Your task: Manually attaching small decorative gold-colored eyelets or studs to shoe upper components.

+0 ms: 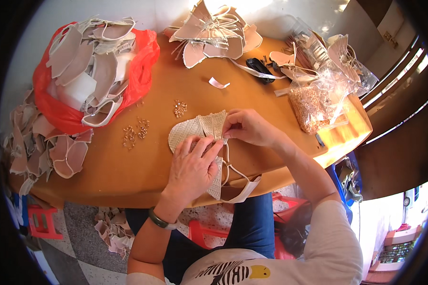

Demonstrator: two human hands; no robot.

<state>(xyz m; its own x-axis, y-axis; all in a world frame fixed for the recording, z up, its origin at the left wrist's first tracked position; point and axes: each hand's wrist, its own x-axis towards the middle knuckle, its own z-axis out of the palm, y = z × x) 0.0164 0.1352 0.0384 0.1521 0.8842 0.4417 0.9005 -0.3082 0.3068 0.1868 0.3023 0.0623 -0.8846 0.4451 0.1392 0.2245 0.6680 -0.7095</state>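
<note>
A cream shoe upper point(185, 130) with a herringbone texture and thin straps lies near the table's front edge. Over its middle rests my left hand point(195, 161), fingers bent and closed on the piece at its right edge. My right hand point(246, 127) pinches at that same edge, fingertips close to the left ones; whatever sits between them is too small to make out. A pale strap and lining flap point(247, 189) hang toward my lap. Just beyond the upper is a small pile of gold metal bits point(179, 108), with more gold bits point(135, 133) to the left.
A red plastic bag point(150, 61) full of shoe uppers stands back left, beside a loose heap of uppers point(64, 154). Another bundle point(214, 35) sits at the back. A clear bag of gold bits point(311, 107) and a black tool point(260, 69) lie to the right.
</note>
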